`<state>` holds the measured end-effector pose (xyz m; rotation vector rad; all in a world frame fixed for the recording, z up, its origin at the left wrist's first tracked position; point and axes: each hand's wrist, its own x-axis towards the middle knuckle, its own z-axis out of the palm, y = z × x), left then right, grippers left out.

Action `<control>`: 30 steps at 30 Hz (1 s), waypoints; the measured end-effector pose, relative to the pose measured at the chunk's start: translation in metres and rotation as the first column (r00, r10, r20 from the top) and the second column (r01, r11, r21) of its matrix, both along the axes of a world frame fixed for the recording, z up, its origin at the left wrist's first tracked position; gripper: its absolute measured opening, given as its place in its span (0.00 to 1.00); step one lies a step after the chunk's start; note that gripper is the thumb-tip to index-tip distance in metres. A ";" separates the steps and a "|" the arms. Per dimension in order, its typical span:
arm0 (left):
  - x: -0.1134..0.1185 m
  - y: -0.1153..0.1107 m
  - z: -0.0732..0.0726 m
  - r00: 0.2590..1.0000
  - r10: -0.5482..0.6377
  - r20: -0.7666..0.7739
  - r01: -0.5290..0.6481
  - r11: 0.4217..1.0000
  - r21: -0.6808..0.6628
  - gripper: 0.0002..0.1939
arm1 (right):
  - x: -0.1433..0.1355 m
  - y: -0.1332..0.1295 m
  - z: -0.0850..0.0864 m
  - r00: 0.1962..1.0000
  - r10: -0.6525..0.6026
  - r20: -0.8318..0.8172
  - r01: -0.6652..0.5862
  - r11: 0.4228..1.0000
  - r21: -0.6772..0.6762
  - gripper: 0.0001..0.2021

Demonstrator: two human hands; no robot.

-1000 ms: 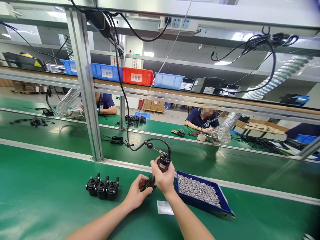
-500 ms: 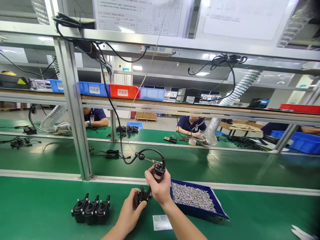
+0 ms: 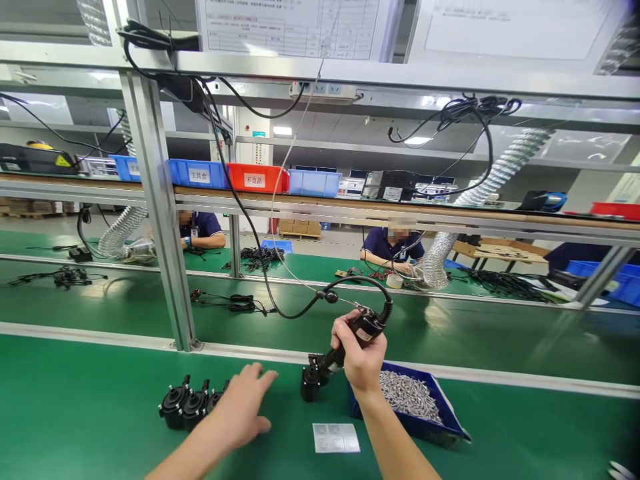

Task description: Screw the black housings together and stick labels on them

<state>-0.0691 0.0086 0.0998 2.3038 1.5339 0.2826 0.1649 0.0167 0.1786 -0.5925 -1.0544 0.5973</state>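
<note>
R hand (image 3: 362, 355) w/ blk driver (image 3: 369, 325)

At lower centre, left hand (image 3: 243, 408) and right hand (image 3: 364, 353) are bare, as are both slender forearms (image 3: 395, 433).

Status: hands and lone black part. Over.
Left hand open, partly hiding the row of three black parts. Right hand gripping black power driver, angled toward lone black part. Blue tray of metal pieces beside right hand.

"工具盒" is printed on the white label (image 3: 199, 175) of a blue bin (image 3: 181, 173), "不良品" on that of a red bin (image 3: 276, 179), and a yellow warning triangle (image 3: 63, 161) is borne by a black machine (image 3: 30, 160).
</note>
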 end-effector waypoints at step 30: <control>0.044 0.002 -0.081 0.600 -0.067 0.797 0.203 0.977 -0.070 0.13 | -0.027 0.016 -0.027 0.980 0.166 0.111 -0.149 0.978 -0.143 0.18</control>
